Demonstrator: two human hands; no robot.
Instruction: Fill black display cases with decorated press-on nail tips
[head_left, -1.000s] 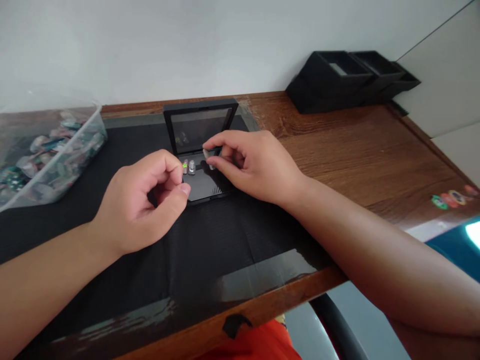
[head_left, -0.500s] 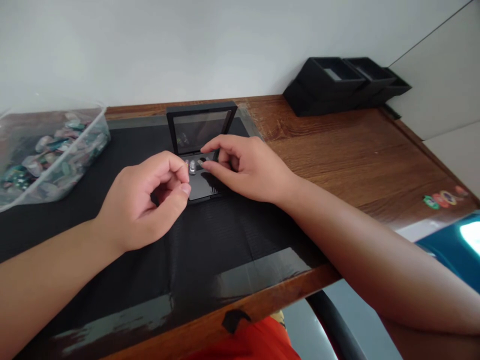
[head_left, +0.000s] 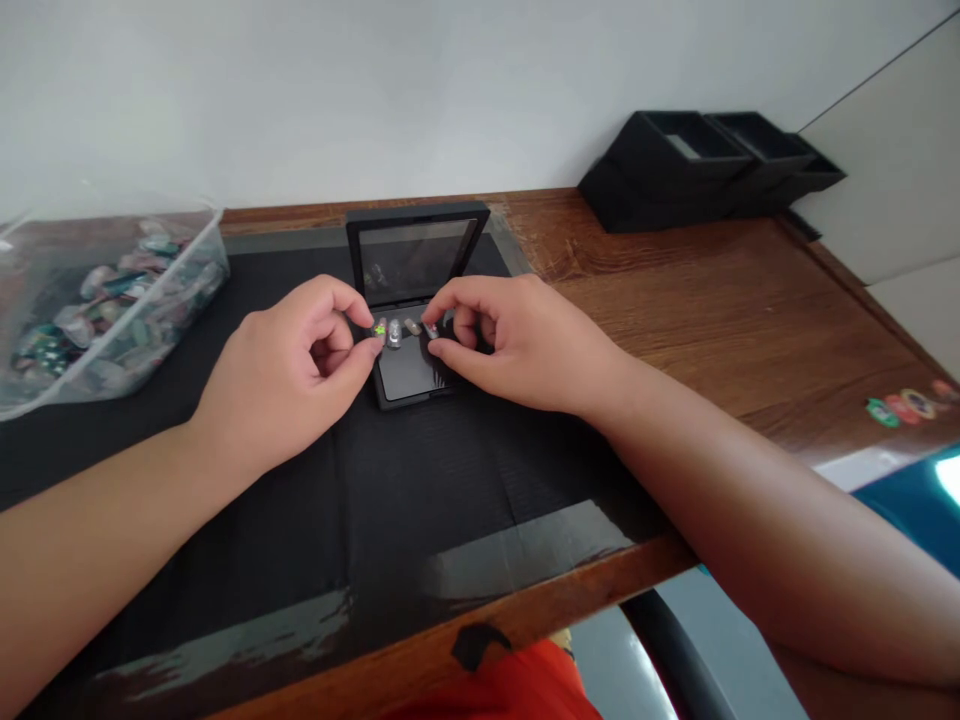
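Observation:
A small black display case (head_left: 409, 372) lies open on a black mat (head_left: 300, 520), its clear-windowed lid (head_left: 415, 255) standing upright at the back. A row of small decorated nail tips (head_left: 395, 330) rests on the case's base. My left hand (head_left: 289, 375) is curled at the case's left edge, thumb and forefinger pinched on the leftmost tip, which shows a green mark. On the right side my right hand (head_left: 517, 340) pinches another small tip (head_left: 430, 330) between thumb and forefinger, with the other fingers curled in.
A clear plastic tub (head_left: 97, 305) with several coloured pieces stands at the mat's far left. Black open boxes (head_left: 705, 160) are stacked at the back right against the wall. Small coloured items (head_left: 904, 405) lie near the wooden desk's right edge (head_left: 750, 320).
My left hand has slid right to the case and pinched the leftmost tip. My right hand has shifted slightly right and now pinches a tip at the row's right end.

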